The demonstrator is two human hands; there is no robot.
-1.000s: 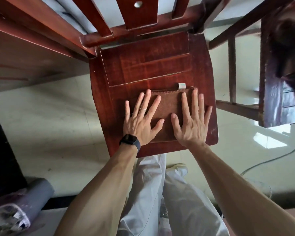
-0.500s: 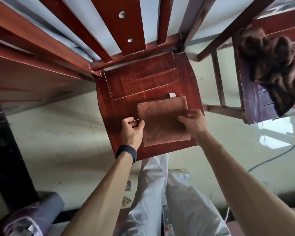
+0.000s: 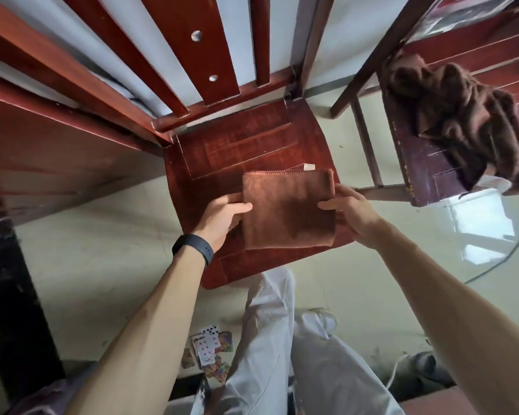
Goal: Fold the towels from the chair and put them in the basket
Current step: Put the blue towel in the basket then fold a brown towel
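Pale glossy floor [image 3: 102, 250] spreads under a red wooden chair [image 3: 237, 151], whose slatted back rises beyond its seat. Over the front half of that seat is a folded brown towel [image 3: 288, 211], a neat rectangle with a stitched far edge and a small white label [image 3: 308, 167] showing just behind its far right corner. Whether its underside touches the seat cannot be told.

The left hand [image 3: 222, 217] has its grip clamped on the towel's left edge, thumb on top and fingers tucked below. A dark wristband [image 3: 192, 248] sits on that wrist. The right hand [image 3: 351, 214] has its grip clamped on the towel's right edge in the same way, thumb lying across the cloth.

Right of the red chair stands a second chair [image 3: 417, 163] of darker wood, apart from it. It carries a crumpled heap of dark brown towels [image 3: 450, 115], one end drooping over the seat's near edge.

In front of the red chair are the person's pale trousers [image 3: 267, 339]. Left of them, playing cards [image 3: 210, 348] lie scattered on the floor. A thin cable [image 3: 492, 265] curves over the floor to the right of the red chair.
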